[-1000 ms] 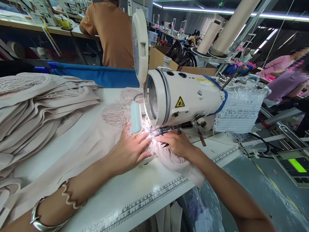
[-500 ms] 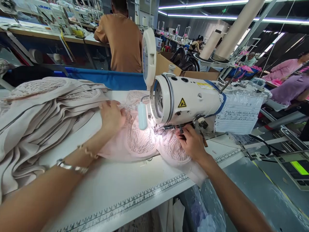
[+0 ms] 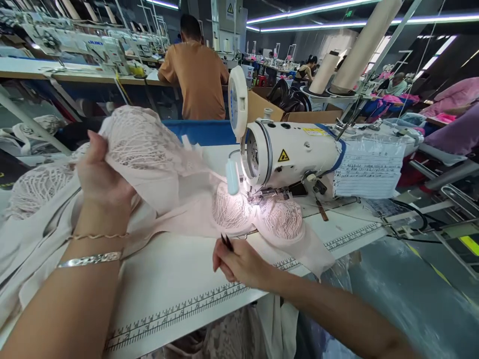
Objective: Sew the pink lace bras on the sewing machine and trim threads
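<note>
My left hand (image 3: 107, 174) is closed on a pale pink lace bra (image 3: 140, 139), lifted at the left with one cup facing me. Another pale pink bra (image 3: 282, 219) lies at the needle area of the white sewing machine (image 3: 295, 149), its two lace cups under the machine's light. In front of that bra, my right hand (image 3: 243, 262) is closed round dark tweezers (image 3: 226, 242), whose pointed tips stick up past the fingers. It hovers over the table and appears apart from the fabric.
A pile of similar bras (image 3: 41, 189) lies at the left of the white table (image 3: 179, 279), which has ruler markings along its front edge. Behind the machine stand thread cones (image 3: 361, 45). A handwritten sheet (image 3: 368, 169) hangs at its right. A person in a brown shirt (image 3: 196, 80) sits beyond.
My left hand has moved left and raised a bra from the pile side. My right hand has left the needle area, coming toward me and left, with the tweezers now showing.
</note>
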Action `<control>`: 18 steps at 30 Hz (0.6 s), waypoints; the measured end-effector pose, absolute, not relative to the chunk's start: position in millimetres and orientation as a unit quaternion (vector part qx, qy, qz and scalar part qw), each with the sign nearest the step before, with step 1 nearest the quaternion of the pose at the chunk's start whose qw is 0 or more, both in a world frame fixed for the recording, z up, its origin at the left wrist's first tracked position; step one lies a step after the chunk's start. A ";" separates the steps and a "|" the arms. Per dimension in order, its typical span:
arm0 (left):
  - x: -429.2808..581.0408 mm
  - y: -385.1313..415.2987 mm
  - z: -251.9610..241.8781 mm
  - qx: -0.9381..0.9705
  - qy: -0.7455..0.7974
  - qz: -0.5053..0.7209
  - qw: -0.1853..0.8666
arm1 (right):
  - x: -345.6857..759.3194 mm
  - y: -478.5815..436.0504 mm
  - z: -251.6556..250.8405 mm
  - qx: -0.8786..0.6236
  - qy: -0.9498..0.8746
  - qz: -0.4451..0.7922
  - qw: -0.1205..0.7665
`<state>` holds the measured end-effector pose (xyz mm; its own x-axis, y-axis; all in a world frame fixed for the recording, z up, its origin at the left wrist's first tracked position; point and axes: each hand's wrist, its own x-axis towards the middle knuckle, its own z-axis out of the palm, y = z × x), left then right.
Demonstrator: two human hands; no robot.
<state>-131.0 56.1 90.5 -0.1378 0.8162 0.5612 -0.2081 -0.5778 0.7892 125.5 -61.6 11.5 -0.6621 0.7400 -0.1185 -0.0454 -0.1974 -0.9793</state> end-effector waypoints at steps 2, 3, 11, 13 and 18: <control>-131.8 46.9 96.2 0.547 0.249 0.704 0.379 | 100.9 -39.6 19.4 -0.261 -0.425 0.826 0.261; -131.7 45.3 97.2 0.549 0.251 0.703 0.376 | 89.2 -28.1 24.6 -0.239 -0.361 0.863 0.259; -138.4 50.8 89.7 0.538 0.290 0.699 0.370 | 37.3 23.3 56.4 -0.155 -0.101 0.867 0.463; -139.3 51.1 87.9 0.535 0.287 0.703 0.371 | 35.6 29.2 59.5 -0.153 -0.096 0.854 0.488; -139.3 47.8 99.6 0.537 0.249 0.715 0.371 | 34.3 30.7 60.0 -0.192 -0.117 0.820 0.526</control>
<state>-139.3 47.8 99.6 -0.1465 0.7986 0.5837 -0.2637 -0.6002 0.7551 34.3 30.7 60.0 -0.3738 0.9075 -0.1917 -0.8175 -0.4200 -0.3940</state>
